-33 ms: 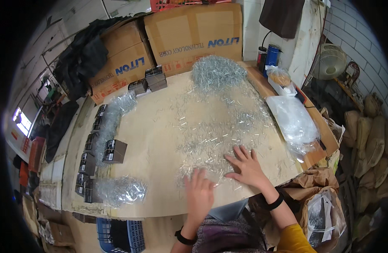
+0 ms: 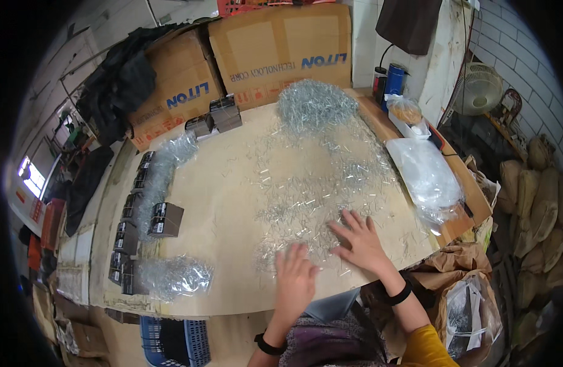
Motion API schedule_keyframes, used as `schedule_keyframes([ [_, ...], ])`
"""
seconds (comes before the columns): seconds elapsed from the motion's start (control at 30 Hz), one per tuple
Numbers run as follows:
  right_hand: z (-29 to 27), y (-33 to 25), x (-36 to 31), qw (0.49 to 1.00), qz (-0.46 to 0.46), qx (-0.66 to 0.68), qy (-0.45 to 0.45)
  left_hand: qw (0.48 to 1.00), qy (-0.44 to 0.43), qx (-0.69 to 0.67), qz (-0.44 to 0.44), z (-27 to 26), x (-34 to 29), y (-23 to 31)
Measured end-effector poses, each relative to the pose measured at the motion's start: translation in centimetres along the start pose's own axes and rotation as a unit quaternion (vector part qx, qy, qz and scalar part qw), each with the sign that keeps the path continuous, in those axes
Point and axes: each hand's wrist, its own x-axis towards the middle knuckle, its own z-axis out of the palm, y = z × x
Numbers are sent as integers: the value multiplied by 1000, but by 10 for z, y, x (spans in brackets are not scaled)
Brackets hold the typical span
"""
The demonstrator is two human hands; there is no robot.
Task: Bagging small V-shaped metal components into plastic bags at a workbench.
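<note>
The left hand (image 2: 295,280) has shifted slightly toward the right hand (image 2: 362,249), narrowing the gap between them, both with fingers apart by loose shiny pins (image 2: 287,214) scattered on the worktop (image 2: 226,244).

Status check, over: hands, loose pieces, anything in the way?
Left hand, right hand: open, palms down, at scatter's near side. Small shiny pieces strewn loose; heap at far side. Dark boxes left, clear bag right, apart from hands.

Window (image 2: 32,177) blown out; glare on plastic bag (image 2: 423,171); dark, bent edges.
</note>
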Motion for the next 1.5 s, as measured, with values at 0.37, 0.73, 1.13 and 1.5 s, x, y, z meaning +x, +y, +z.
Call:
schedule_keyframes([
  [0.37, -12, -11, -22, 999, -21, 24, 25, 992, -15, -117, 43, -12, -11, -6],
  [0.73, -1, -28, -14, 996, -22, 87, -2, 993, 70, -88, -25, -25, -26, -19],
  [1.13, 18, -35, -3, 988, -106, 101, -42, 994, 25, -105, -18, -8, -15, -22],
  [1.5, 8, -24, -31, 983, -44, 179, -3, 995, 35, -90, -13, -12, -27, -8],
])
